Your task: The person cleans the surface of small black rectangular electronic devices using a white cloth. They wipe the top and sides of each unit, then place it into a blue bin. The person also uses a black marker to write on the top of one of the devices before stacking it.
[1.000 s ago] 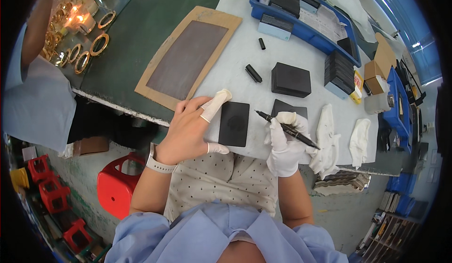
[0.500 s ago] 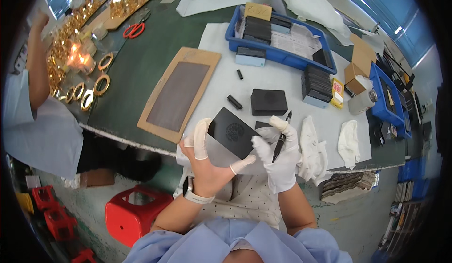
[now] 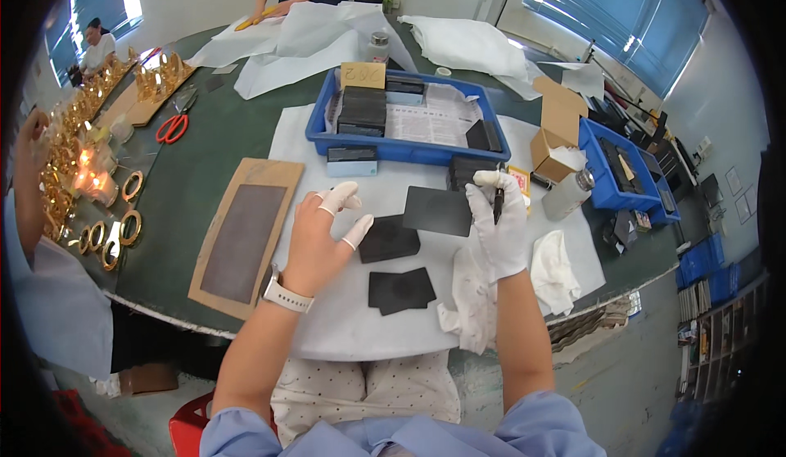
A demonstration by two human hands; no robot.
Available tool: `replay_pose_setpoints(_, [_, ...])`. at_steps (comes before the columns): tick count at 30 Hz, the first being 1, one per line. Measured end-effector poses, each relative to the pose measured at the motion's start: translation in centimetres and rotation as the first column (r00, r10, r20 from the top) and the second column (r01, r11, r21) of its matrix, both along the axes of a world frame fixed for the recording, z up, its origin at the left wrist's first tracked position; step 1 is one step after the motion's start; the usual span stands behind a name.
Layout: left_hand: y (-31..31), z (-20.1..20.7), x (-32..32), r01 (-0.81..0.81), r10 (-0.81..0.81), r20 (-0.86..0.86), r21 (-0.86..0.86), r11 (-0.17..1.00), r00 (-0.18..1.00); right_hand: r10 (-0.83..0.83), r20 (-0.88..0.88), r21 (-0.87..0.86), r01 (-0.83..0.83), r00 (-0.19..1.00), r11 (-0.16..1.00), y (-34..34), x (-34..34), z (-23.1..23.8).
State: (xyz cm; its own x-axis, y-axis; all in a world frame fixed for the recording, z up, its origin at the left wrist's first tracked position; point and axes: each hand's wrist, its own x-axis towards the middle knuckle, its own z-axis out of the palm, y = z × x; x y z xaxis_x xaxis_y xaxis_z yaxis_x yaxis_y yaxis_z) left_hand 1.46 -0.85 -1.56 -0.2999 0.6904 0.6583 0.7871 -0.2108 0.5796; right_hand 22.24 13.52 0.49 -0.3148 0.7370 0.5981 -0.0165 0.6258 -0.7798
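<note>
My right hand, in a white glove, pinches the right edge of a thin black card. The same hand keeps a black pen between its fingers. To the left, my left hand is empty, its thumb and fingers apart and curved. White finger cots cover its thumb and some fingertips. Between the hands sits a black stack or block, partly behind the card. Nearer me lie overlapping black cards. A limp white glove lies below my right hand.
A blue tray holds black stacks. A brown board with a grey pad lies left; red scissors and gold rings lie farther left. At right are a bottle, white cloth and open carton. Other people work around the table.
My left hand has let go of the black card and moved left. My right hand now holds it and has moved away from me. The view has tilted up, showing more of the far side.
</note>
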Motion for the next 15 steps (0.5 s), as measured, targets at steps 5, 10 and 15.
replay_pose_setpoints(5, [0.4,-0.9,-0.9,0.132,-0.151,-0.170,-0.119,0.984,0.974,0.012,-0.072,-0.117,-0.021,0.997,0.993,1.0,0.5,-2.0])
replay_pose_setpoints(10, [-0.6,-1.0,-1.5,0.178,-0.221,-0.169,-0.241,0.954,0.960,-0.004,-0.032,-0.135,-0.001,0.999,0.991,1.3,1.3,-2.8])
replay_pose_setpoints(15, [-0.4,-1.4,-1.5,0.182,-0.223,-0.103,-0.310,0.933,0.969,0.000,-0.032,-0.123,-0.004,0.999,0.992,1.2,1.1,-3.1])
